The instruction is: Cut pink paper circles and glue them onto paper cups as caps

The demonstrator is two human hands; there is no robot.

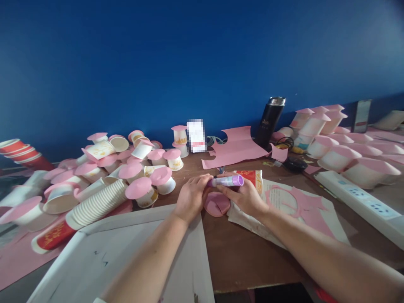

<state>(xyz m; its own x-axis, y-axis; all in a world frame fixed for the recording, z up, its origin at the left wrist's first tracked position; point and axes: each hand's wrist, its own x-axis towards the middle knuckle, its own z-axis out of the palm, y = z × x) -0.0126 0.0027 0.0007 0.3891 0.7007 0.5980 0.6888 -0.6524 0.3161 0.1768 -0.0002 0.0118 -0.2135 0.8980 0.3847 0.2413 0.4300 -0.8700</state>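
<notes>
A purple glue stick (227, 181) lies sideways between my two hands, above the brown table. My left hand (193, 194) is closed around its left end. The fingers of my right hand (245, 197) close on its middle, leaving the wider purple end sticking out to the right. Below the hands are round pink paper pieces (216, 205), partly overlapping. Just behind my right hand is a red paper cup (257, 179), partly hidden by it. Cut pink paper scraps (312, 206) rest on a printed sheet (336, 219) beside my right forearm.
Many paper cups with pink discs (139, 188) crowd the left; more pink-topped cups (341, 158) stand at right. A cup stack (97, 204) lies near a white board (132, 256). Cut pink paper (236, 147), a black bottle (269, 122) and a power strip (362, 202) are around.
</notes>
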